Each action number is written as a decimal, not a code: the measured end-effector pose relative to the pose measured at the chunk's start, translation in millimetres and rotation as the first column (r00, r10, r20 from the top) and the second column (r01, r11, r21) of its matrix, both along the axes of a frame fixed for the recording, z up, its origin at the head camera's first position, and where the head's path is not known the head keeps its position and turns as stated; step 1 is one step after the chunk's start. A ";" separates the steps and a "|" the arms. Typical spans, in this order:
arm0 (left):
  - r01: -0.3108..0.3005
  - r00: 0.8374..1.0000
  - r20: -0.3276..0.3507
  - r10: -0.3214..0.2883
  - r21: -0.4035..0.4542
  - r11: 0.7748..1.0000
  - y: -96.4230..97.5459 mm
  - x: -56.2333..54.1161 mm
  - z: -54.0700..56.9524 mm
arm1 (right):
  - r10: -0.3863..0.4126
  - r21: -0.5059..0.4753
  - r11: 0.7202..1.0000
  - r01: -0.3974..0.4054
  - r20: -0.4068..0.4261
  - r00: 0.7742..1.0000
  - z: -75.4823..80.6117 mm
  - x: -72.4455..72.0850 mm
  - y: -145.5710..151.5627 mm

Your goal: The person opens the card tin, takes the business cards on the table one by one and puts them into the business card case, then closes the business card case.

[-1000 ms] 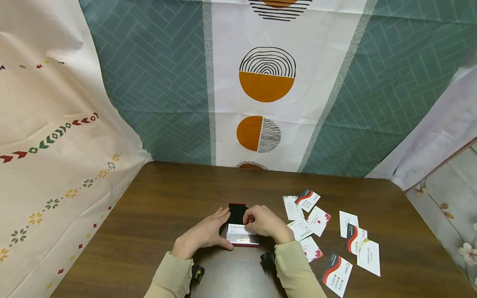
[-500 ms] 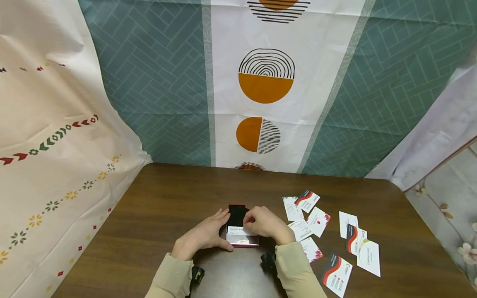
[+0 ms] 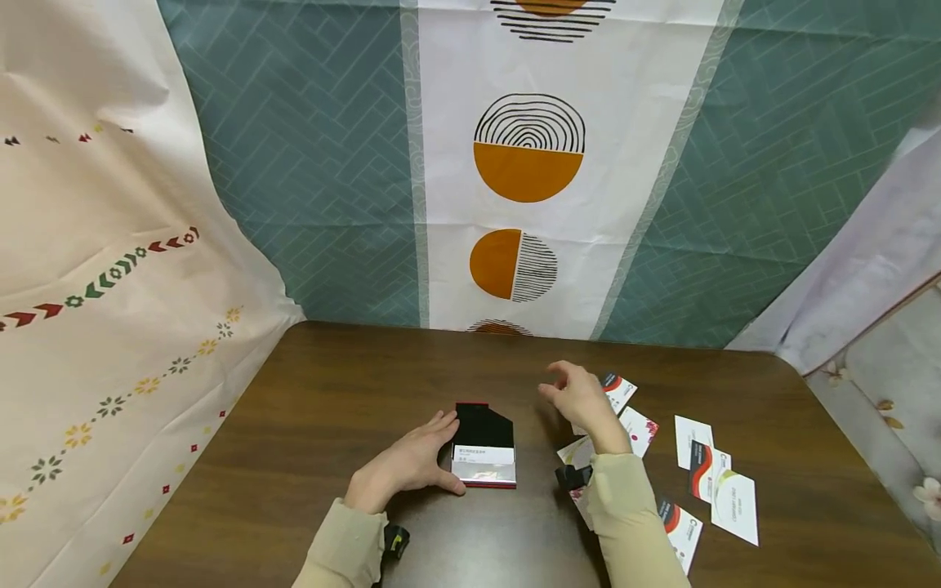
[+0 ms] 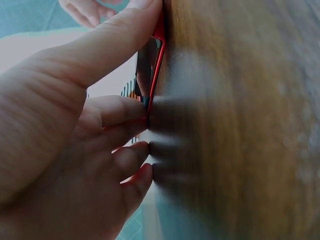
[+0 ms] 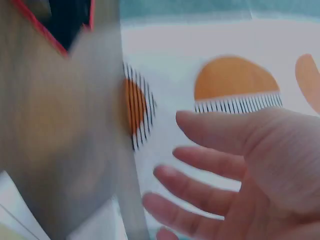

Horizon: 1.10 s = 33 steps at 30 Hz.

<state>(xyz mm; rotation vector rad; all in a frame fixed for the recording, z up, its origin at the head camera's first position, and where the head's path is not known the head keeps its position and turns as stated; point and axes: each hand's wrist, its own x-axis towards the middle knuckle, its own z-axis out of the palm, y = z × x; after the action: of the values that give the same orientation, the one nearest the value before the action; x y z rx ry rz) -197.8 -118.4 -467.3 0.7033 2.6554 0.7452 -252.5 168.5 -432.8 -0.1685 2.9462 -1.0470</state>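
A black business card case (image 3: 487,426) with red edges lies open on the table in the head view. A white business card (image 3: 483,455) with printed text sits in its near half, partly behind a clear, shiny pocket. My left hand (image 3: 407,463) holds the case by its left side, thumb at the near corner and fingers farther up; the left wrist view shows the thumb (image 4: 117,42) at the red edge (image 4: 157,70). My right hand (image 3: 586,402) is off to the right with loosely bent fingers and nothing in them, raised over the nearest cards.
Several loose business cards lie right of the case, some under the right hand and sleeve, including a red-and-black one (image 3: 617,392). Farther right are a plain white card (image 3: 693,441) and overlapping cards (image 3: 733,506). A patterned cloth (image 3: 353,163) hangs behind the brown table (image 3: 353,376).
My right hand has let go of the card in the case and moved right and away toward the loose cards. The card stays in the case, and my left hand keeps its place.
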 end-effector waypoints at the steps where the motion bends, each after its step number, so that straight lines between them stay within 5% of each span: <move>1: 0.000 1.000 0.000 0.000 -0.001 1.000 0.6 -0.2 0.2 | -0.037 0.018 0.999 0.037 -0.001 0.999 1.0 -2.5 8.4; 9: 0.001 1.000 0.002 -0.001 -0.008 1.000 3.2 -0.1 2.1 | -0.299 0.136 0.950 0.282 0.130 0.945 8.4 -10.2 71.0; 21: -0.007 1.000 0.003 0.007 -0.013 1.000 1.2 -0.2 0.5 | -0.360 0.185 0.928 0.322 0.235 0.903 -6.2 -11.2 102.4; 33: -0.006 1.000 0.003 0.006 -0.013 1.000 2.5 -0.3 2.0 | -0.373 0.237 0.915 0.327 0.187 0.909 -23.3 -12.7 97.7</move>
<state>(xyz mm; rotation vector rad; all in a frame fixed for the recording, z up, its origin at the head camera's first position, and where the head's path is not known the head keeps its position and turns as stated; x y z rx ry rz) -198.1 -115.9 -465.3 0.6900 2.6581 0.7289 -265.2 266.2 -456.2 0.4733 2.8995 -0.7195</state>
